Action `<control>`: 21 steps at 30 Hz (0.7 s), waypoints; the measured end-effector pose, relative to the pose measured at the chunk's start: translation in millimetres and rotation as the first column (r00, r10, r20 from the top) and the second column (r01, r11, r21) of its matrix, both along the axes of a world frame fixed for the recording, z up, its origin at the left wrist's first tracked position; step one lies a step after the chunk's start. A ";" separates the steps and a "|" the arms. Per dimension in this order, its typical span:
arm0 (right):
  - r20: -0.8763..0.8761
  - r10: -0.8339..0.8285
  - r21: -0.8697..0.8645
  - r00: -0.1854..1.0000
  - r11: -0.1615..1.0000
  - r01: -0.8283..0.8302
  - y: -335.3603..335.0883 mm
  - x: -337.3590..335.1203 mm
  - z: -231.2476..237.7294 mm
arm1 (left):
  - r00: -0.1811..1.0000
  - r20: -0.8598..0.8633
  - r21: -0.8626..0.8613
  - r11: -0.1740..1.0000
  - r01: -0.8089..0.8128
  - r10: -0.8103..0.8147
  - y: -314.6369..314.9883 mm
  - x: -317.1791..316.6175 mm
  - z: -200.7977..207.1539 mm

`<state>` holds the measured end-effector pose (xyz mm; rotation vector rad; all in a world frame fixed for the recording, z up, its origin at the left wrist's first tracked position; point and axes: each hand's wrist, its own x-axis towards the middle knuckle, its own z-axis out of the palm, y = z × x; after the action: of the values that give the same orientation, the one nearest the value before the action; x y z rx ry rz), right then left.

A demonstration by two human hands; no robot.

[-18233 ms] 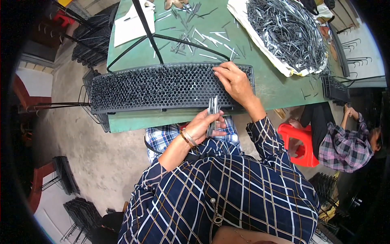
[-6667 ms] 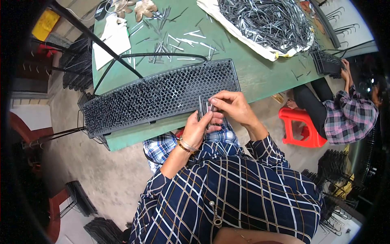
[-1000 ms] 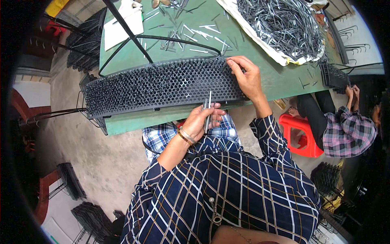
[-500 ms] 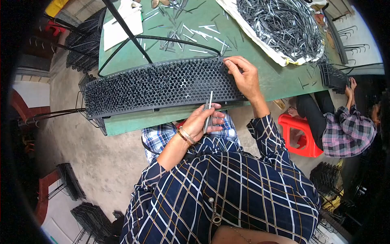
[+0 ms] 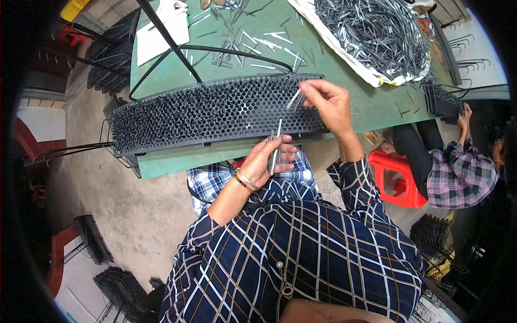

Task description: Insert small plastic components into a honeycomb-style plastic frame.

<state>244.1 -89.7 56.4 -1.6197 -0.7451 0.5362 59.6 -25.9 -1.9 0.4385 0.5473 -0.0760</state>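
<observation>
Right hand (image 5: 332, 107): grip pinched together, thumb against forefinger, on one pale strip (image 5: 294, 99), slightly blurred, slanting over the right-hand part of the panel; contact with a hole cannot be told. Left hand (image 5: 263, 156): grip closed, thumb pressing a bundle of strips (image 5: 275, 155) against the fingers, outer fingers spread, one strip standing proud, all just in front of the panel's near edge. Perforated black panel (image 5: 215, 110): long, many-holed, lying along the near side of the green surface (image 5: 371, 107), its left portion looking rougher and denser than its right. Black rod frame (image 5: 180, 49): at the panel's far edge. Loose strips (image 5: 274, 46): scattered beyond. White sack (image 5: 355, 70): open, heaped with like pieces, far right. Handling, as judged: thin stock, apt to slip or twist; best pinched singly near one end, angle checked against the holes, bundle held lightly with tips fanned for separation, knuckles clear of the rods.
</observation>
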 end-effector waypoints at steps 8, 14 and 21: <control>-0.242 0.239 -0.198 0.940 0.937 -0.289 -19.8 -20.1 -8.2 | 0.998 0.021 0.163 0.985 -0.057 0.054 -8.0 2.2 -2.1; -0.245 0.168 -0.174 0.955 0.961 -0.214 -23.0 -15.9 -6.3 | 0.999 -0.003 0.203 0.978 -0.052 0.054 -6.2 2.6 7.0; 0.256 0.083 0.023 0.963 0.995 -0.092 -2.4 16.1 -3.2 | 0.999 -0.025 0.195 0.980 -0.028 0.034 -9.3 3.6 6.5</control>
<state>260.2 -92.1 53.2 -1.6470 -1.0158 0.3790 63.1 -35.2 4.5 0.6205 0.5914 0.0015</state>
